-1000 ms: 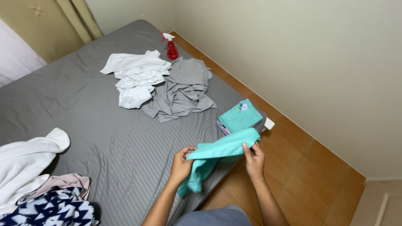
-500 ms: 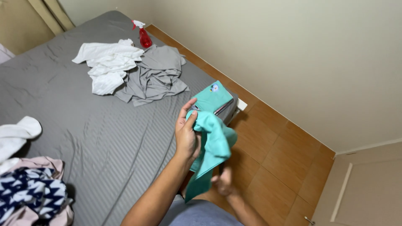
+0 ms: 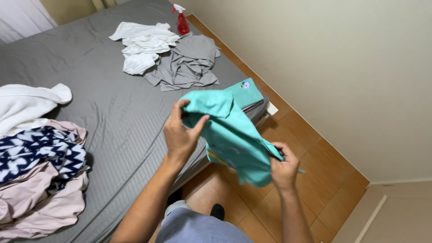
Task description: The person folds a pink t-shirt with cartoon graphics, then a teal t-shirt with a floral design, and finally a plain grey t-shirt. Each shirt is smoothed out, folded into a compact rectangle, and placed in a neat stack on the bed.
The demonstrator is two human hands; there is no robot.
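The teal garment (image 3: 234, 135) hangs in the air between the two hands, out over the edge of the bed (image 3: 103, 108) and above the wooden floor (image 3: 315, 153). The left hand (image 3: 180, 135) is clenched on its upper end, thumb and fingers pinching a bunched fold. The right hand (image 3: 283, 164), lower and nearer the wall, grips the trailing end.

It looks light and limp. It sags between the grips and creases wherever it is pinched, so I'd judge it has no stiffness and nothing fragile about it. A hem or corner would give the surest hold, since the middle only bunches.

Just beyond the hands a folded teal piece (image 3: 247, 92) lies on the bed corner. Farther off are a grey garment (image 3: 189, 63), white clothes (image 3: 141, 45) and a red spray bottle (image 3: 182, 22).
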